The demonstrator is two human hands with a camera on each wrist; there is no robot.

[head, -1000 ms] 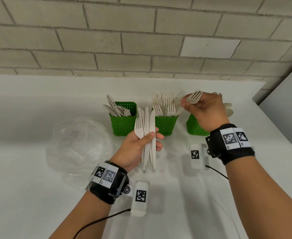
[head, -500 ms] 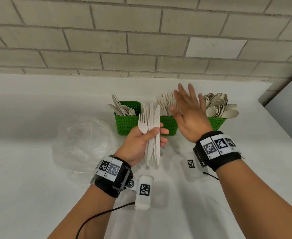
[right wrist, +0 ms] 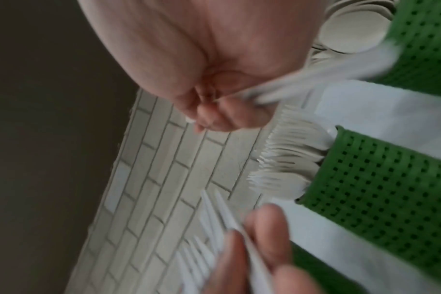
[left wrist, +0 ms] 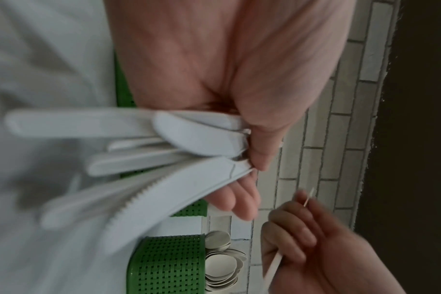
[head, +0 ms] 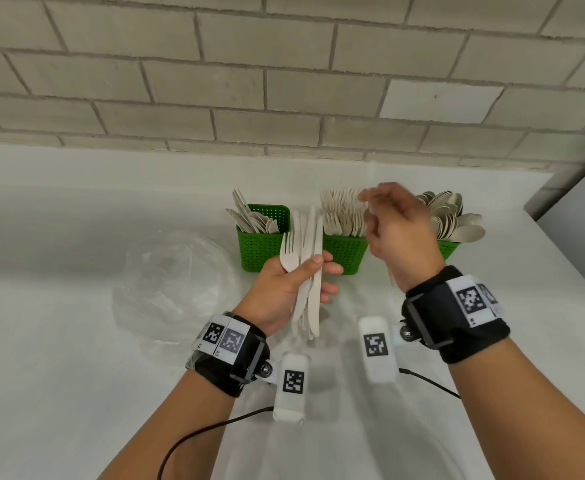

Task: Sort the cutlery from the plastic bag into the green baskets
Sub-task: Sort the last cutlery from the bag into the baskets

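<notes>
— What did the left hand [head: 284, 289] hold?
— A cutlery bunch [head: 306, 271], gripped at frame centre, before the baskets [head: 344, 252].
— And the right hand [head: 400, 237]?
— It pinched one thin piece [left wrist: 272, 268]; the bag [head: 173, 285] lay left.

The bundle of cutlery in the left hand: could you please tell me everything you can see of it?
The bundle of cutlery is off-white and matte, perhaps plastic. It holds several knives, some with serrated blades pointing down, and at least one fork with tines up at its left edge. The pieces stand roughly upright, fanned, in front of the green baskets. The left hand grips it mid-length, thumb across the front; nothing else touches it.
</notes>
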